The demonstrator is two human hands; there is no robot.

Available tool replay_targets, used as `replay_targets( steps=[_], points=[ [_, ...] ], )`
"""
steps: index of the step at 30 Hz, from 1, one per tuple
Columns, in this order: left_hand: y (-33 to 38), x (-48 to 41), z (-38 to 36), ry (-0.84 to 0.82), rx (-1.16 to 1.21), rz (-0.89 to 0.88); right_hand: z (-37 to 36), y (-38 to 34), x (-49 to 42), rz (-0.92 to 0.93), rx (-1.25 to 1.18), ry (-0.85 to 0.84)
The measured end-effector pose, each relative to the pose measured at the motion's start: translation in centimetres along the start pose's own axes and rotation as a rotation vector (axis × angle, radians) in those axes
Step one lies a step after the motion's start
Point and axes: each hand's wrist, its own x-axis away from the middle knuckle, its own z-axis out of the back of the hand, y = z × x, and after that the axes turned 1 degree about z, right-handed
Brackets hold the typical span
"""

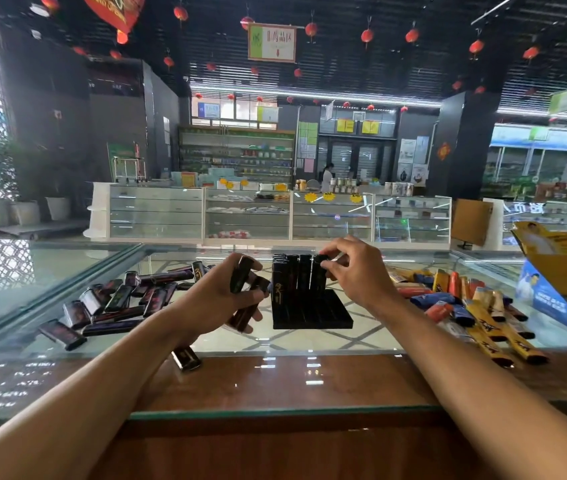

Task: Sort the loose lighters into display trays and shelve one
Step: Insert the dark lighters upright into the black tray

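Observation:
A black display tray (323, 311) sits on the glass counter in front of me, with several dark lighters (290, 277) standing upright in its back rows. My right hand (355, 271) pinches the top of the rightmost upright lighter (320, 261) in the tray. Just left of the tray, my left hand (221, 303) grips a few dark lighters (242, 273). A heap of loose dark lighters (115, 303) lies on the glass at the left. One more dark lighter (186, 358) lies by my left wrist.
Yellow, orange and blue lighters (476, 306) lie in a pile at the right, beside a blue box (545, 299) and a yellow carton (559, 258). A wooden band (292, 379) runs along the counter's near side. Glass showcases (275, 216) stand across the aisle.

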Motion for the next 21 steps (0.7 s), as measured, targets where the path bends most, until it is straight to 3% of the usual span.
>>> replay_targets(
  steps=[11, 15, 18, 21],
  points=[
    [0.4, 0.3, 0.1, 0.018, -0.040, -0.025, 0.0, 0.1, 0.1, 0.174, 0.161, -0.049],
    [-0.1, 0.3, 0.4, -0.051, 0.003, -0.072, 0.2, -0.2, 0.3, 0.159, 0.147, -0.016],
    [-0.3, 0.1, 0.5, -0.078, -0.027, -0.114, 0.5, -1.4, 0.5, 0.179, 0.046, 0.014],
    [-0.3, 0.0, 0.4, -0.089, -0.004, -0.133, 0.8, -3.6, 0.9, 0.104, -0.194, -0.153]
  ],
)
